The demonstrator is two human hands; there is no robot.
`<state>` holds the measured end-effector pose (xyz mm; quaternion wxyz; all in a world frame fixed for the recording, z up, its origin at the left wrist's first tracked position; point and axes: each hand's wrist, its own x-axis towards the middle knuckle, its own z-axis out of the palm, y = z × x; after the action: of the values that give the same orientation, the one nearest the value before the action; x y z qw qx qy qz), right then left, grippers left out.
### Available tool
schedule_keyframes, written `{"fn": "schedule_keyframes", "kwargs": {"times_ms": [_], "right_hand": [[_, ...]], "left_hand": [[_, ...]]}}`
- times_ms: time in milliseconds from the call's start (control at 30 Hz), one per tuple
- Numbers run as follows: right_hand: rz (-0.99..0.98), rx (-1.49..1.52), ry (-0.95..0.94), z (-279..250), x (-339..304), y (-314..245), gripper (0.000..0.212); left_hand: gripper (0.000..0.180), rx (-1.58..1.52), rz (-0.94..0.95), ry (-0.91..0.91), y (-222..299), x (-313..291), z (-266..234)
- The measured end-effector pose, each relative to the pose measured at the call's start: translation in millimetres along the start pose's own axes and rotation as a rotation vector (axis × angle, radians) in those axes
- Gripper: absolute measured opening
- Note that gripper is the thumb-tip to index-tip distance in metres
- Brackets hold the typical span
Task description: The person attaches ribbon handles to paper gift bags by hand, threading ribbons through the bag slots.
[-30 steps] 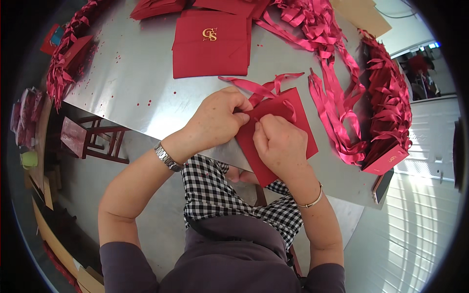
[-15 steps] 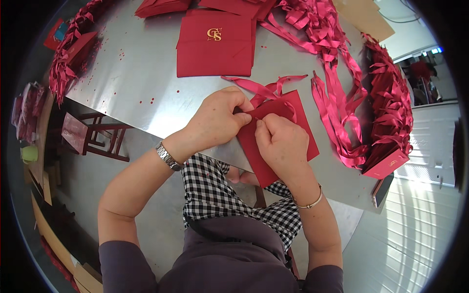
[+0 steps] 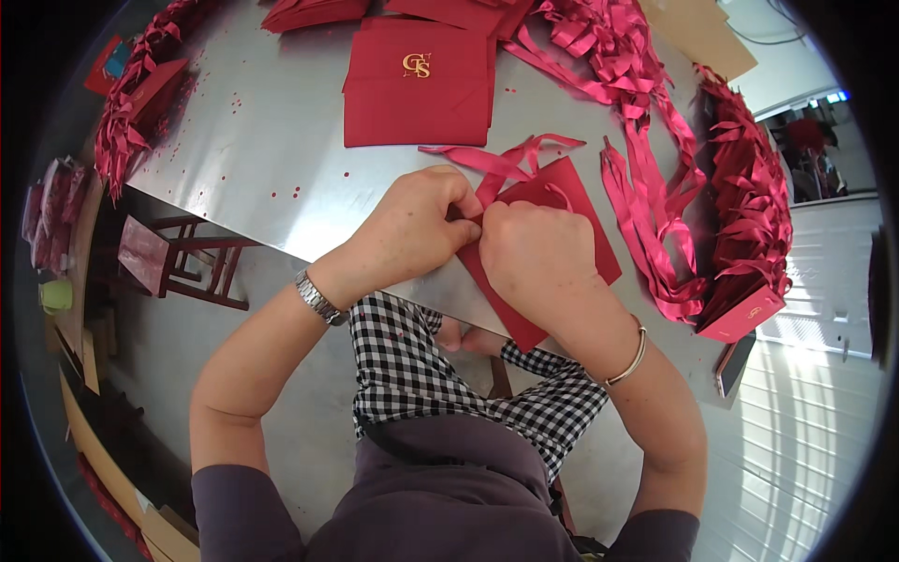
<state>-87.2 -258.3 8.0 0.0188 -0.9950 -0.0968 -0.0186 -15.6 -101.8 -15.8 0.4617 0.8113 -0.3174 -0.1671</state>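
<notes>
A flat red paper gift bag [image 3: 585, 211] lies tilted at the table's near edge, its lower corner jutting past it. A pink ribbon [image 3: 503, 161] runs from its top edge, with the loose ends lying on the table beyond. My left hand [image 3: 421, 220] pinches the bag at its upper left edge, thumb against fingers. Curled into a fist, my right hand [image 3: 538, 248] lies over the bag, its fingertips close to the left thumb. What the right fingers grip is hidden beneath the hand.
A stack of flat red bags [image 3: 417, 103] lies ahead on the metal table [image 3: 253, 122]. Loose pink ribbons [image 3: 646, 187] spread to the right, beside a row of ribboned bags [image 3: 749, 206]. A phone [image 3: 735, 363] rests at the right edge. A stool [image 3: 201, 258] stands at left.
My right hand has turned over and risen slightly toward the bag's top, and its elbow has swung outward. The bag has shifted a little up and right. My left hand keeps its pinch.
</notes>
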Motion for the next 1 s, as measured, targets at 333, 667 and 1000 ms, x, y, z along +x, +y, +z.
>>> {"fn": "schedule_keyframes", "kwargs": {"times_ms": [333, 667, 1000], "right_hand": [[-0.055, 0.108, 0.415, 13.6, -22.8, -0.4, 0.011], [-0.054, 0.069, 0.502, 18.6, -34.0, 2.9, 0.015], [0.275, 0.537, 0.63, 3.6, -68.4, 17.7, 0.023]], "left_hand": [[0.007, -0.259, 0.094, -0.228, -0.1, 17.5, -17.8], [0.009, 0.066, 0.188, -0.239, 12.8, 13.0, -17.9], [0.011, 0.189, 0.221, -0.15, 5.4, 2.5, -13.7]]}}
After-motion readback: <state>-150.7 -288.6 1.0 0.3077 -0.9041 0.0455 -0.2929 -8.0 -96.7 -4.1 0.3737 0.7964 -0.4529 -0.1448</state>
